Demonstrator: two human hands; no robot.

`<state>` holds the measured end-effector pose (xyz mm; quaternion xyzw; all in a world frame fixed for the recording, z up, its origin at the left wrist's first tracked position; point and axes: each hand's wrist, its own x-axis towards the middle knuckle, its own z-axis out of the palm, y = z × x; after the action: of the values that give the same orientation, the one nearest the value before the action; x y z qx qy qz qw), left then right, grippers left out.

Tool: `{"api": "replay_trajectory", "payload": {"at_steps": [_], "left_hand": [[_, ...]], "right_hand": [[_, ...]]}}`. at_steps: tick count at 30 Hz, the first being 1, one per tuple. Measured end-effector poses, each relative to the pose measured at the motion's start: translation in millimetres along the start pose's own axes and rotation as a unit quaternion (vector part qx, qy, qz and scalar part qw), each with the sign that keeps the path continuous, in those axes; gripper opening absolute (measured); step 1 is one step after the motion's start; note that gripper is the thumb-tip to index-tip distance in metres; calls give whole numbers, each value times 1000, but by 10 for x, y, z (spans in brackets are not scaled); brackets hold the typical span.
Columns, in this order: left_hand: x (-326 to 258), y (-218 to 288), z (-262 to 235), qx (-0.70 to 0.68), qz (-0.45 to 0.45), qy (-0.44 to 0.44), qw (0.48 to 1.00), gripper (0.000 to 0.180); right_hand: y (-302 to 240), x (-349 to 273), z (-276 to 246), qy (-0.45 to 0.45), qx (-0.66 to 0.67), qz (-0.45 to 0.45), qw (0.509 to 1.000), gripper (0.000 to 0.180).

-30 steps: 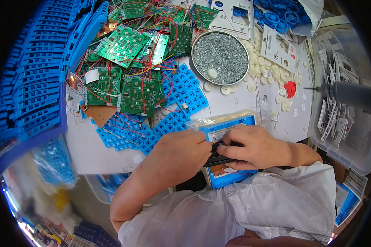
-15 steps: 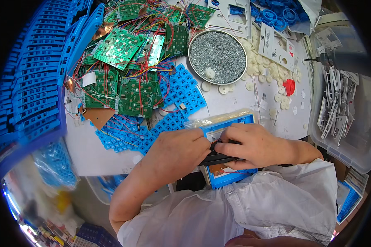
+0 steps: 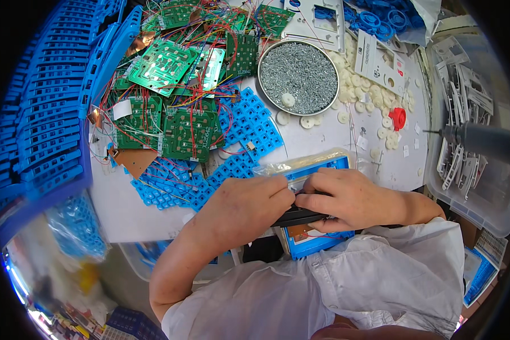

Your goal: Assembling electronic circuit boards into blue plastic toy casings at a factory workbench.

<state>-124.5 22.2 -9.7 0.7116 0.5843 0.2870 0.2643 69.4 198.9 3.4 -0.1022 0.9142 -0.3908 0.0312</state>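
A blue plastic case (image 3: 317, 245) lies across the near edge of the table, against the white clothing on my lap. Over its middle sits a long black plastic part (image 3: 300, 217). My left hand (image 3: 249, 204) is closed on this part's left end, with thumb and fingertips pinched. From the right, my right hand (image 3: 345, 198) grips the same part with curled fingers. The two hands' fingertips nearly meet, and what lies between them is too small to make out. A brown board and a thin red wire show inside the case's near end.
Green circuit boards (image 3: 190, 133) with tangled wires and blue keypad pieces (image 3: 255, 122) lie left. A round tray of screws (image 3: 298, 79), white plastic wheels (image 3: 360, 88) and a red part (image 3: 398, 119) are beyond. A screwdriver (image 3: 476, 139) hangs over a clear bin (image 3: 496, 218) at right.
The hanging screwdriver has swung nearer to me. My left fingertips have shifted slightly right, toward my right hand. The blue case and black part stay in place.
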Motion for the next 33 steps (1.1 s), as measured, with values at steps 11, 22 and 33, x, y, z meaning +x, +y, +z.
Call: {"api": "replay_trajectory", "payload": {"at_steps": [11, 22, 33], "left_hand": [[-17, -64, 30, -84, -14, -1, 996, 10], [-29, -128, 72, -140, -11, -7, 990, 9], [-62, 22, 46, -85, -69, -14, 994, 6]], "right_hand": [[-2, -11, 37, 7, -18, 6, 1000, 53], [-46, 9, 5, -20, -8, 22, 1000, 52], [-97, 17, -30, -48, -57, 20, 997, 48]]}}
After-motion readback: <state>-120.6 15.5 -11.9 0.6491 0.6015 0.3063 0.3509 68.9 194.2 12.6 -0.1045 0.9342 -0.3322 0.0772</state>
